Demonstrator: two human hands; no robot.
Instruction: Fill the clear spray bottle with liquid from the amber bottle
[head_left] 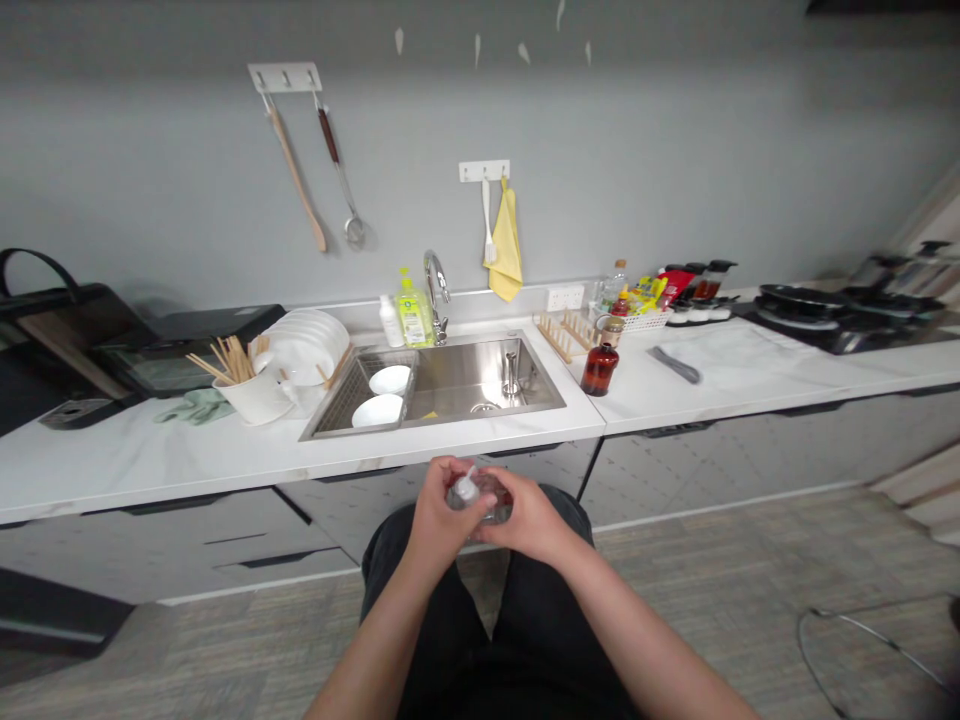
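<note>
In front of my lap, below the counter edge, both hands are wrapped round a small clear bottle (491, 490) with a white spout or pump top (467, 487). My left hand (439, 515) grips its left side beside the white top. From the right, my right hand (529, 515) closes round the clear body. The fingers hide much of the bottle, and its contents cannot be made out. Beyond the hands is a steel sink (551, 385) with a chrome faucet (435, 285). An amber bottle (600, 370) stands on the counter right of the sink.
Two white bowls (379, 410) sit in a rack in the sink. To the left are white plates (311, 340), a holder of chopsticks (255, 395) and a green cloth (193, 408). A yellow-green soap bottle (414, 315) stands behind the sink. A grey cloth (673, 364) lies rightward.
</note>
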